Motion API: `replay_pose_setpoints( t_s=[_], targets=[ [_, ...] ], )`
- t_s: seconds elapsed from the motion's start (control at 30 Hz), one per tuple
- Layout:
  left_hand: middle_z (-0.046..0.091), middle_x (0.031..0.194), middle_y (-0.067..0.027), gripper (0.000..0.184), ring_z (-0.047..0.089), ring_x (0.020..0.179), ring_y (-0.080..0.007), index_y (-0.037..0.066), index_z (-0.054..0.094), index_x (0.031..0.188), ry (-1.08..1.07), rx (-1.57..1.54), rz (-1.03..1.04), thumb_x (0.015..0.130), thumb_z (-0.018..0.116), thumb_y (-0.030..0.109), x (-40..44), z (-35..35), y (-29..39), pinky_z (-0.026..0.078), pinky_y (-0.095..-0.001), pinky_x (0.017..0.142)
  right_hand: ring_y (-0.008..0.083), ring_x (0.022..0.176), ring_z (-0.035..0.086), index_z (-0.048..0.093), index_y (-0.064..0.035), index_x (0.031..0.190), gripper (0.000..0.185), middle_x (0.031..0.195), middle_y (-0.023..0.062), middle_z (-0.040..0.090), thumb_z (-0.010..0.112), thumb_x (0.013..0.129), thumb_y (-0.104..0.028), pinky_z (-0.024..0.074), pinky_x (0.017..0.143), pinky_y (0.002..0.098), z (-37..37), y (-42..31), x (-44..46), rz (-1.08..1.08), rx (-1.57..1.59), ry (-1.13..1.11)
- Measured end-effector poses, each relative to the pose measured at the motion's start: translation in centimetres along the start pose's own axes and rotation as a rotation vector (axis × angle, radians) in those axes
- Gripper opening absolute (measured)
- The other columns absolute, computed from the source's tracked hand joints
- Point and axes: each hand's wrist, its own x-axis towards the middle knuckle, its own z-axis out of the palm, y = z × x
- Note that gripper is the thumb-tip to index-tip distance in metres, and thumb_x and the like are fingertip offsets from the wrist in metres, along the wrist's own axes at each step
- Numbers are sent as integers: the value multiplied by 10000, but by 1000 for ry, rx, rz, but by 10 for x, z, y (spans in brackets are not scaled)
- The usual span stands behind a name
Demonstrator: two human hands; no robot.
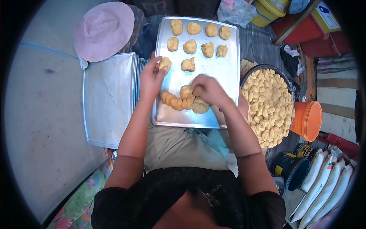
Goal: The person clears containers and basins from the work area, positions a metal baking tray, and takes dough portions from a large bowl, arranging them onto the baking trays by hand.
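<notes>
A metal baking tray [225,114] rests across my lap. My left hand [151,76] is closed on a dough ball [165,63] at the tray's left edge. My right hand [209,88] pinches a dough piece [186,91] at the near end of a cluster of dough lumps [175,102] lying on the tray; part of that piece is behind the fingers. Farther up the tray, separate dough balls [189,46] sit in rough rows of several each. One squarish dough ball [187,64] lies alone below those rows, between my hands.
To my right stands a large round tub [291,91] heaped with dough pieces [267,103]. An orange bucket [308,120], a dark bucket [291,171] and white sacks [324,187] are beyond it. On my left are stacked trays [108,99] and a pink hat [103,31].
</notes>
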Motion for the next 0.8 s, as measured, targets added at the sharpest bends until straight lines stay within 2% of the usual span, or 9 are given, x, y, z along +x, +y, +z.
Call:
replay_pose_setpoints(
  t_s=[0.07, 0.17, 0.2, 0.3, 0.47, 0.53, 0.67, 0.73, 0.8],
  targets=[
    [611, 880, -110, 255, 623, 802, -245, 28, 693, 1059, -1, 270, 226, 818, 717, 109, 13, 10, -8, 507, -322, 752, 305, 953, 630, 686, -76, 1056, 295, 1031, 128, 653, 657, 764, -57, 522, 819, 361, -14, -4, 3, 86, 126, 83],
    [611, 933, -147, 268, 614, 869, -337, 27, 700, 1069, -55, 391, 283, 822, 716, 130, 22, 20, -3, 506, -378, 814, 316, 969, 628, 672, -94, 1109, 364, 1044, 138, 659, 697, 747, -132, 512, 847, 378, 0, 3, 8, -106, -137, -11],
    [631, 1036, -162, 226, 584, 1032, -350, 42, 721, 1004, -21, 354, 207, 781, 720, 77, 20, 22, 15, 470, -432, 921, 322, 957, 630, 674, -91, 1072, 370, 1016, 139, 663, 718, 712, -163, 505, 851, 390, 6, -3, 7, -144, -225, -91],
    [613, 1123, -146, 222, 562, 1070, -347, 48, 722, 1006, -42, 412, 211, 787, 714, 88, 27, 28, 5, 466, -415, 925, 310, 937, 637, 669, -88, 1011, 326, 968, 134, 666, 732, 701, -167, 505, 833, 389, 0, -15, 7, -58, -94, -50],
    [604, 1162, -153, 250, 572, 1072, -319, 73, 712, 1083, 61, 591, 389, 866, 656, 185, 18, 38, 21, 403, -449, 984, 300, 703, 638, 616, -38, 989, 331, 743, 144, 631, 774, 789, -250, 497, 655, 396, -20, -9, 13, 328, -106, 569],
    [615, 1148, -127, 291, 551, 1114, -300, 113, 708, 1129, 59, 616, 527, 887, 646, 261, 17, 51, 29, 315, -483, 1049, 300, 705, 639, 620, -38, 992, 333, 753, 141, 631, 772, 794, -258, 501, 661, 399, -21, 9, 13, 281, -154, 480],
    [610, 1152, -88, 336, 546, 1115, -297, 145, 683, 1182, -408, 631, 372, 885, 650, 296, 19, 49, 44, 308, -473, 1048, 321, 858, 638, 632, -44, 1010, 323, 975, 166, 633, 756, 766, -216, 506, 754, 401, -32, 8, -18, 330, -253, 245],
    [619, 1149, -87, 329, 561, 1103, -284, 142, 684, 1178, -268, 705, 463, 886, 649, 288, 15, 51, 47, 315, -462, 1040, 336, 941, 614, 640, -52, 1016, 317, 1065, 165, 605, 736, 732, -156, 498, 826, 391, -32, 3, -41, 311, -305, 117],
    [623, 1159, -84, 316, 570, 1099, -273, 138, 689, 1163, -198, 673, 542, 884, 649, 281, 14, 57, 51, 328, -449, 1024, 314, 892, 620, 635, -46, 1006, 310, 1001, 144, 607, 733, 723, -130, 507, 799, 370, -25, 15, -50, 255, -192, 137]
  ],
)
